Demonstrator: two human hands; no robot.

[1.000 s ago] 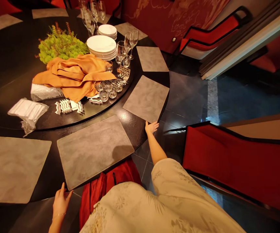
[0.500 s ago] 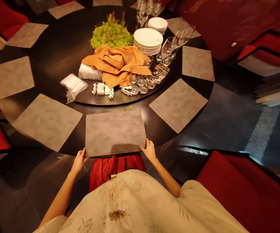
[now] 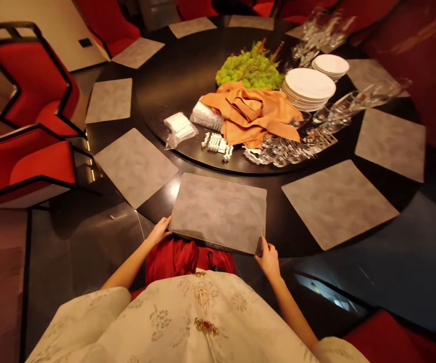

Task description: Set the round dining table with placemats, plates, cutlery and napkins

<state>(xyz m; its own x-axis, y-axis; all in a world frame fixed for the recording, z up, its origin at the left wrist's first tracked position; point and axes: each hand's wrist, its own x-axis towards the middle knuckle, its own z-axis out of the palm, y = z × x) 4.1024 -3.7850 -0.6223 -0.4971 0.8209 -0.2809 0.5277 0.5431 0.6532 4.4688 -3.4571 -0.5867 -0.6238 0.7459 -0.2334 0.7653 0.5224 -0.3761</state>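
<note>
A round black bench fills the middle of the frame, ringed by gray mats. The nearest gray mat lies at lower center, on the bench's edge. Above it, right of center, is a heap of orange cloth, with green foliage behind and stacked white plates to the right. The left hand and right hand touch this mat's lower corners, fingers bent; whether either grips, I cannot tell.
</note>
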